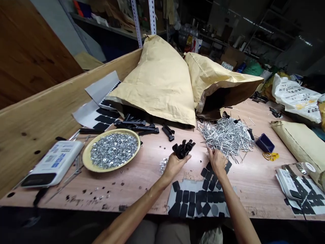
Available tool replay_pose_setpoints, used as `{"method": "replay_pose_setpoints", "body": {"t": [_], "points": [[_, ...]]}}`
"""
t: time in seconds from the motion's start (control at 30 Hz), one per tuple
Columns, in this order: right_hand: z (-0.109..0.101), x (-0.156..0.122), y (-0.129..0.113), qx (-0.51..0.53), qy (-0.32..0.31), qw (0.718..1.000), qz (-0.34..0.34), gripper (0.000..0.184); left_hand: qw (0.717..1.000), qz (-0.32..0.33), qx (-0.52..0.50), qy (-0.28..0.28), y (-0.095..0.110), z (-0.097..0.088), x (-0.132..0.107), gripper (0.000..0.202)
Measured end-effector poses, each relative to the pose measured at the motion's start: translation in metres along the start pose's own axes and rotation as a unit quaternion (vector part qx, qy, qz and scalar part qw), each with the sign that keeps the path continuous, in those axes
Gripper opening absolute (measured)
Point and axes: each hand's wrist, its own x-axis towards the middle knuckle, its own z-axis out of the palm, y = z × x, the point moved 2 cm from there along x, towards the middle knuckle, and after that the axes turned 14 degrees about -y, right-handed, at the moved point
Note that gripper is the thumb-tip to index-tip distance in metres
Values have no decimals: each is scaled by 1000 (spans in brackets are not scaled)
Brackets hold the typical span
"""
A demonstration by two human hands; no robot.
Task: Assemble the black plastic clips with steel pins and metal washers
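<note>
My left hand (175, 166) is closed around a bunch of black plastic parts (183, 149), whose forked ends stick up above the fingers. Beside it on the table lies a small cluster of metal nuts (163, 165). My right hand (217, 161) is at the near left edge of a heap of thin metal pins (228, 135). Its fingers are bent together, and what they pinch, if anything, is too small to make out. Below both hands lies a backing sheet (186, 185) with black stick-on pads (200, 196), some of them beyond its edge.
A yellow bowl of small metal nuts (87, 159) stands left, beside a white digital scale (54, 162). More black parts (137, 125) lie before two large paper sacks (157, 81) (213, 71). A blue box (265, 143), yellow bands (270, 156) and another scale (288, 183) are right.
</note>
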Motion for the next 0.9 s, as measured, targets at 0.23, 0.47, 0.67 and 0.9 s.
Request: {"method": "replay_pose_setpoints", "body": {"t": [0.23,0.47,0.67,0.9], "points": [[13,10,-9,16,64,998,7,29,1000,-8,12,-2,-1,5,0,20],[9,12,2,119,55,991,23,26,999,-19,32,-3,-7,-3,-6,19],[3,-9,11,224,-52,972,-48,16,999,-28,14,-24,-9,-3,-5,16],[-38,-67,-10,520,-34,814,-258,68,994,-48,93,-39,-12,7,-3,20]]}}
